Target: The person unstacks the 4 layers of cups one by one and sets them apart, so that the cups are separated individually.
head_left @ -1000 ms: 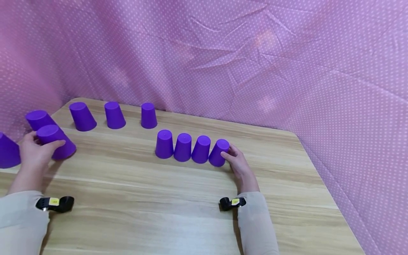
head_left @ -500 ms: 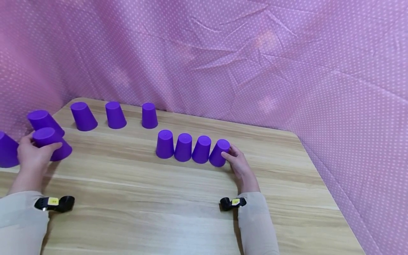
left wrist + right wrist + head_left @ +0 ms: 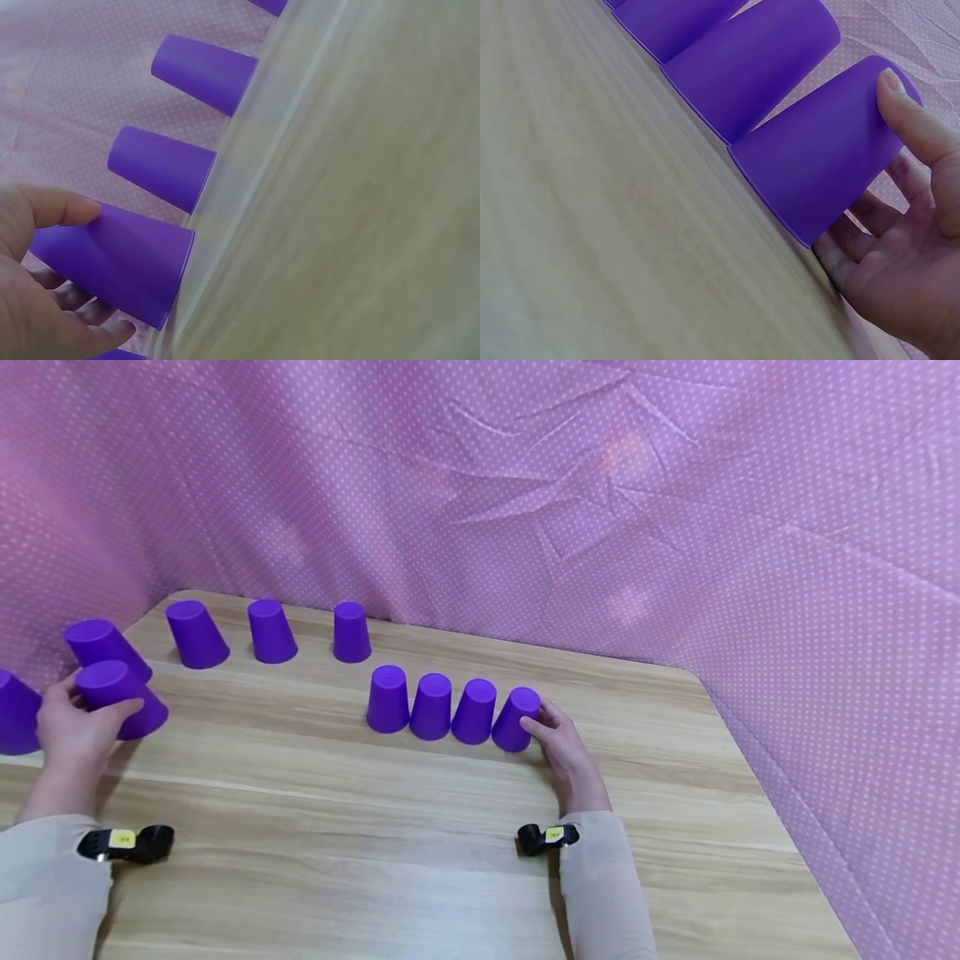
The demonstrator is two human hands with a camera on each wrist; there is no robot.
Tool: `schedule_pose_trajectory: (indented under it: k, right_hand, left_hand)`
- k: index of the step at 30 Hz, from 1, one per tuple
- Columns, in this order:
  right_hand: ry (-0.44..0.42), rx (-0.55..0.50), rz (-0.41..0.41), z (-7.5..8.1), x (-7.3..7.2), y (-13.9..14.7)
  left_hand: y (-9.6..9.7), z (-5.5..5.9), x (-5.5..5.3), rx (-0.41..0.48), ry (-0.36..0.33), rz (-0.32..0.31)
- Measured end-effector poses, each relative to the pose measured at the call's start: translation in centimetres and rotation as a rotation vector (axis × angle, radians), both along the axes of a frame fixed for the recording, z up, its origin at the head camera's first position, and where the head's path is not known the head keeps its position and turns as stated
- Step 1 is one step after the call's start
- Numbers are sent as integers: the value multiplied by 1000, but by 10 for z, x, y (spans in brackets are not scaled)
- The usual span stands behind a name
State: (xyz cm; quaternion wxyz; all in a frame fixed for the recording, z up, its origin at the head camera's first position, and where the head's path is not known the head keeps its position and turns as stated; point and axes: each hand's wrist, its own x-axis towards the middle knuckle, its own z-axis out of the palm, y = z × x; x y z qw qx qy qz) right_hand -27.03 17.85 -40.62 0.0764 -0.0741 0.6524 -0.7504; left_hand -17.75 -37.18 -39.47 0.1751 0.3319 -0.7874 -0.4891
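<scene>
Upside-down purple cups stand on the wooden table. On the left side, my left hand (image 3: 75,722) grips one cup (image 3: 123,702), the thumb on its near side and the other fingers round the far side. The left wrist view shows this cup (image 3: 120,255) with its wide rim down at the tabletop. My right hand (image 3: 564,747) holds the rightmost cup (image 3: 513,722) of a close row, thumb near its top. In the right wrist view that cup (image 3: 817,150) meets its neighbour (image 3: 754,67) at the rim.
Behind the left hand stands another cup (image 3: 105,647), and one more (image 3: 17,714) is cut off by the left edge. Three spaced cups, the middle one (image 3: 272,631) among them, line the back of the table (image 3: 337,852). A pink dotted cloth (image 3: 480,510) hangs behind.
My left hand and its cup have shifted slightly left, and the cup at the left edge has moved a little left too. The right hand and its row stay put.
</scene>
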Motion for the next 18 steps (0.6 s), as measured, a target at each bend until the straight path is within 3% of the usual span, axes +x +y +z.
schedule_pose_trajectory:
  k: [5,12,18]
  right_hand:
    - [-6,-6,-2,0,1,0]
    - [-1,3,-3,-1,1,2]
    - [8,-5,12,-1,1,2]
  left_hand:
    - [-9,-6,-2,-9,30,3]
    - [-39,-22,-15,-94,70,-38]
    - [-32,-2,-13,-101,143,-88]
